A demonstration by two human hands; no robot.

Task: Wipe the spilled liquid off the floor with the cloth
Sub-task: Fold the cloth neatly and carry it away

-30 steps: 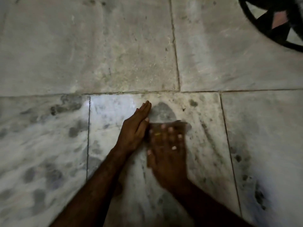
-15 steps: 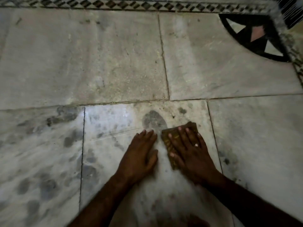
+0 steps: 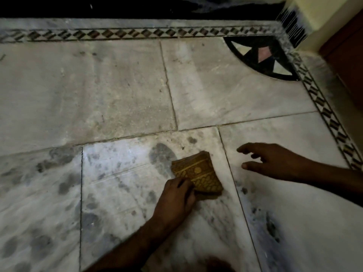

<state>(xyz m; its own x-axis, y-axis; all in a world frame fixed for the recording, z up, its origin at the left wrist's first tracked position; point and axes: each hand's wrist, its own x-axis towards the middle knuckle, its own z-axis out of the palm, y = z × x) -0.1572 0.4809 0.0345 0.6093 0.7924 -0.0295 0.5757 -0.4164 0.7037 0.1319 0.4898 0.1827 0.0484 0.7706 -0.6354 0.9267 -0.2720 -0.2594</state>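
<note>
A folded brown-and-gold patterned cloth [image 3: 198, 174] lies flat on the pale marble floor [image 3: 117, 95] near the middle of the view. My left hand [image 3: 174, 201] grips the cloth's near left edge, fingers curled over it. My right hand [image 3: 273, 160] hovers to the right of the cloth, apart from it, fingers spread and holding nothing. A dark wet patch [image 3: 161, 156] shows on the tile just left of the cloth's far corner. Fainter damp streaks run across the same tile.
A diamond-pattern inlay border [image 3: 137, 34] runs along the far side and down the right. A black quarter-circle inlay [image 3: 263, 57] fills the far right corner. A wall and a brown wooden edge [image 3: 345, 55] stand at the right. Grey mottled marks cover the left tiles.
My right hand has lifted off the cloth and moved away to the right. My left hand has shifted from the bare floor onto the cloth's edge. The view has tilted up toward the border.
</note>
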